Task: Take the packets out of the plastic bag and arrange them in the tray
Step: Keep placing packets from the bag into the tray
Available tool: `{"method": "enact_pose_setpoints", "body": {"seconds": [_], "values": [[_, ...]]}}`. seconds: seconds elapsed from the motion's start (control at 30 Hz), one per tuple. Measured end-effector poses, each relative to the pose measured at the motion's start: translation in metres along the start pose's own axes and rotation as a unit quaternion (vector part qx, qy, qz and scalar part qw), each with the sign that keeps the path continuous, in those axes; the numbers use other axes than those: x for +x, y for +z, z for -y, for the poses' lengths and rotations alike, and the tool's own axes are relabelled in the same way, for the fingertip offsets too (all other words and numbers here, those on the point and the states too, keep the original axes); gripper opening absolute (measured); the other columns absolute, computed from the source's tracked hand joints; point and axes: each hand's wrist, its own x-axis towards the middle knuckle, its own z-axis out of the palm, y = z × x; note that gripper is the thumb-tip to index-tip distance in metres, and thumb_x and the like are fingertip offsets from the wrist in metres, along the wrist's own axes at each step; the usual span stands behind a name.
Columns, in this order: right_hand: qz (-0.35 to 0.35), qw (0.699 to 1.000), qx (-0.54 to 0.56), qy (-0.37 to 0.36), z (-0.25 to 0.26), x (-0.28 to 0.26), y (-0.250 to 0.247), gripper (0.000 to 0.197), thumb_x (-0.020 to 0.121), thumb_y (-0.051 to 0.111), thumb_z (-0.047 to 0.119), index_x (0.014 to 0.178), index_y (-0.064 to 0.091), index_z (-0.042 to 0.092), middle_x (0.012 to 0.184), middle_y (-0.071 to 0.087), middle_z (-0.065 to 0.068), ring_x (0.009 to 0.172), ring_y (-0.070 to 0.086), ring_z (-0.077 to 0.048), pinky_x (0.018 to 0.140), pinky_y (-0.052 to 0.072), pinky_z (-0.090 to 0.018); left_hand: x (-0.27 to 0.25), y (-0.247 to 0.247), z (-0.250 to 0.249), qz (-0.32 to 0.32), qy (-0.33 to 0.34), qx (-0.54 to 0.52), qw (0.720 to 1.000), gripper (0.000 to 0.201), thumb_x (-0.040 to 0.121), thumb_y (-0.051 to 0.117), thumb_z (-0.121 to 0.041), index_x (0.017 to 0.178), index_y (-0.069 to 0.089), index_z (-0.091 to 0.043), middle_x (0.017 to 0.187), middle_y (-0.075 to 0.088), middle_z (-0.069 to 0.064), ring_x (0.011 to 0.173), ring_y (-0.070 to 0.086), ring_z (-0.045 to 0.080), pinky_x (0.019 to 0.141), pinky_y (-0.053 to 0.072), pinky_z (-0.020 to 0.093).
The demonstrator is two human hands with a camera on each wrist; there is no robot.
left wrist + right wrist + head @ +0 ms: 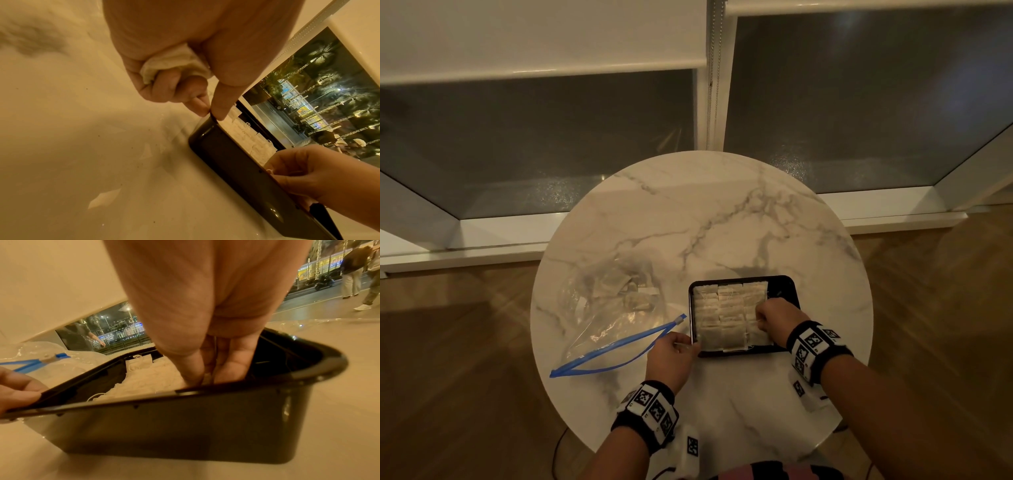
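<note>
Most small white paper packets point(726, 315) already fill the black rectangular plastic tray point(784, 286) in rows; a few remain in the clear blue-zippered plastic bag point(613, 308) on the marble tabletop point(722, 222). The right hand point(774, 317) pinches a packet into place. The left hand point(671, 359) pinches the tray rim, with a spare packet point(176, 60) curled in its palm.

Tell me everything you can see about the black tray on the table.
The tray is black, rectangular, with rounded corners and glossy, plastic-looking walls. It sits flat on the marble table, right of the plastic bag. Rows of pale packets fill most of it; a strip at its right side is bare. The left hand pinches its near left rim, and the right hand reaches inside onto the packets.
</note>
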Motion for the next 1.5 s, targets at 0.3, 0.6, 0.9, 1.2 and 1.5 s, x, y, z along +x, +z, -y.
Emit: {"method": "enact_pose_setpoints", "body": {"seconds": [0.3,0.6,0.9,1.2,1.5], "values": [[-0.113,0.988,0.098,0.029,-0.005,-0.016,-0.01,0.018,0.094,0.053,0.037,0.104,0.062,0.024,0.099,0.054,0.006,0.086,0.058,-0.016,0.079,0.052,-0.036,-0.002,-0.011,0.005,0.014,-0.086,-0.067,0.994,0.041,0.09,0.065,-0.05,0.088,0.069,-0.009,0.078,0.067,0.003,0.065,0.059,0.017,0.058,0.05,0.03],[-0.153,0.927,0.342,-0.002,0.035,-0.052,-0.034,0.008,0.09,0.064,0.031,0.089,0.069,0.025,0.085,0.067,0.009,0.077,0.062,-0.006,0.072,0.051,-0.022,-0.023,-0.058,-0.019,0.235,-0.23,-0.515,0.792,0.04,0.084,0.047,-0.037,0.099,0.062,-0.003,0.077,0.056,0.013,0.063,0.052,0.025,0.064,0.043,0.032],[-0.095,0.918,0.365,-0.122,0.096,-0.064,-0.023,0.006,0.087,0.068,0.031,0.092,0.072,0.029,0.084,0.068,0.01,0.071,0.058,0.001,0.074,0.051,-0.023,-0.04,-0.076,-0.012,0.324,-0.149,-0.627,0.693,0.058,0.094,0.048,-0.049,0.132,0.059,-0.007,0.135,0.06,0.021,0.106,0.065,0.035,0.083,0.054,0.045],[-0.059,0.972,0.165,-0.155,0.143,-0.062,0.003,0.025,0.093,0.052,0.02,0.111,0.068,0.024,0.11,0.067,0.004,0.102,0.06,-0.013,0.093,0.047,-0.028,-0.049,-0.099,0.035,0.053,-0.023,-0.299,0.952,0.009,0.091,0.068,-0.02,0.087,0.07,-0.012,0.069,0.046,0.001,0.053,0.036,0.012,0.047,0.027,0.024],[-0.023,0.961,0.011,-0.276,0.232,-0.049,0.028,0.043,0.092,0.045,0.011,0.132,0.056,0.018,0.127,0.059,-0.002,0.121,0.049,-0.022,0.101,0.045,-0.038,-0.034,-0.164,0.059,-0.207,0.102,0.207,0.951,0.077,0.075,0.08,-0.047,0.139,0.038,-0.04,0.127,0.05,-0.009,0.099,0.064,0.015,0.075,0.056,0.033]]}}
